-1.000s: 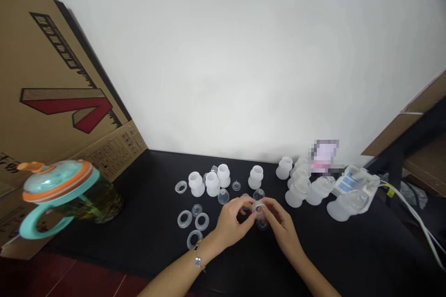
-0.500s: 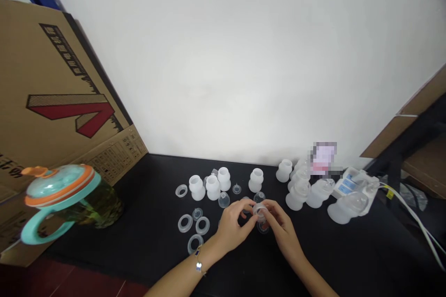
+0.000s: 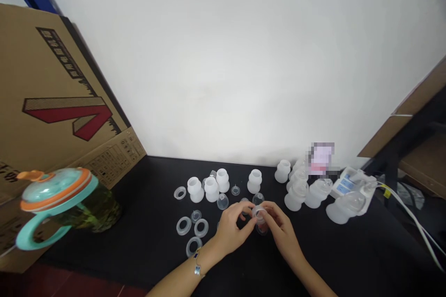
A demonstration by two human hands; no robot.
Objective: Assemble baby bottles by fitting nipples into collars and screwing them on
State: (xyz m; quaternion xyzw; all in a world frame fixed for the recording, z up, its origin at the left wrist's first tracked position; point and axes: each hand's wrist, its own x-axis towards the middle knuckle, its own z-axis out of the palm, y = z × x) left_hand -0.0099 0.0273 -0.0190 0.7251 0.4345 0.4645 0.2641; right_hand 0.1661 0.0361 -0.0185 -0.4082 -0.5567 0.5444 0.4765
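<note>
Between my two hands is a translucent bottle collar ring, tilted so its opening faces me. The fingers and thumb of my left hand pinch its left side. My right hand grips it from the right, and its fingertips partly hide what lies inside the ring. Just behind it a clear bottle nipple rests on the table. Another clear round piece shows under my hands, partly covered. Left of my left hand lie a nipple and several loose collar rings.
On the black table stand small white bottle bodies and, at right, capped bottles. A white power strip with cables sits far right. A teal-lidded jug and a cardboard box are on the left, a wall behind.
The ring has tilted slightly more toward me between my fingers. My hands otherwise stay in nearly the same place, and the whole view has shifted a little.
</note>
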